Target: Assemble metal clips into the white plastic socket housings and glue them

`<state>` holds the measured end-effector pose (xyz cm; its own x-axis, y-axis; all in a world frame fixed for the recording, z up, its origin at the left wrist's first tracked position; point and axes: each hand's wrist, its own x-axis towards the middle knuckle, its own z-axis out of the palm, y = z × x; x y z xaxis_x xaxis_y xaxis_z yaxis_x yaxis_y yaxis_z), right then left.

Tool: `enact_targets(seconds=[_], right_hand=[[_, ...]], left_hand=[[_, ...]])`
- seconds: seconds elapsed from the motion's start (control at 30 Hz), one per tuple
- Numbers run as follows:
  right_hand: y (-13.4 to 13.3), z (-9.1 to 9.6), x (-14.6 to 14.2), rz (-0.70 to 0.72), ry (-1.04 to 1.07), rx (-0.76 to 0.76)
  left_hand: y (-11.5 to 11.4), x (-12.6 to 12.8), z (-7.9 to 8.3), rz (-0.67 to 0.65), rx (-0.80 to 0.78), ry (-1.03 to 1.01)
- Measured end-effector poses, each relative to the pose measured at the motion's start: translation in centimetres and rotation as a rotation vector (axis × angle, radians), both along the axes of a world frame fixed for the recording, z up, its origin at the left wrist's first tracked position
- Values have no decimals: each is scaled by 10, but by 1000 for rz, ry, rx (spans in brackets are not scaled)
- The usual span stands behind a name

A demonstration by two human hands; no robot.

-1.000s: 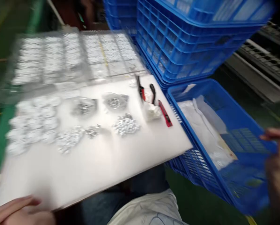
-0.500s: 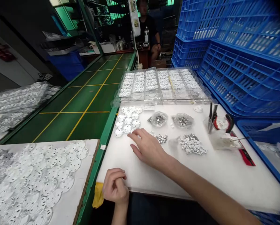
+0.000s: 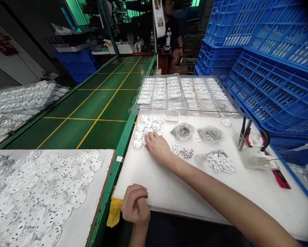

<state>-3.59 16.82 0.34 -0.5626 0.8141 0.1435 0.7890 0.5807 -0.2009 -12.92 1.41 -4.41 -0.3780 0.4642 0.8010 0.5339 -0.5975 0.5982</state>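
From the head view, round white discs [image 3: 148, 130] are lying flat in a loose cluster near the far-left corner of a white foam board [image 3: 184, 202]; being round, they show no long axis. The right hand [image 3: 157, 147] is half open, its forearm pointing far and left, and its fingertips [image 3: 151, 137] are pressing on the near discs of the cluster. The left hand [image 3: 135, 204] is curled closed, showing nothing held, and is resting at the board's near edge beside a strip of yellow tape [image 3: 114, 212], with the discs lying well beyond it. To the right of the discs, two clear bags of small silver pieces [image 3: 183, 131] and a loose silver heap [image 3: 220, 162] are lying on the board. A clear compartment tray [image 3: 184, 92] is sitting along the far edge, another disc-covered board [image 3: 45, 195] is lying to the left, and blue crates [image 3: 272, 92] are stacking up on the right.
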Motion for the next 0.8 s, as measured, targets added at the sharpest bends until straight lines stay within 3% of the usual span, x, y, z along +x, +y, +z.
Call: enact_targets(seconds=[0.2,0.33,0.4,0.47,0.57,0.67,0.77,0.8], right_hand=[[-12,0,-2,103,-13,5],[-12,-3,-4,135,-12,-9],[-8,-4,-5,148,2,-22],[-5,0,-5,143,26,-39],[-11,20,-1,93,72,-59],[-44,54,27,74,241,-157],[-102,85,91,138,695,-531],[-123,91,120,112,791,-578]], left_hand=[[-3,1,2,-32,-15,-20],[-3,-11,25,-74,-115,-9],[7,-25,40,-52,-210,13],[25,-39,51,42,-407,29],[56,-55,56,85,-579,120],[81,-62,51,77,-658,285],[96,-67,45,60,-724,454],[100,-70,44,66,-744,509]])
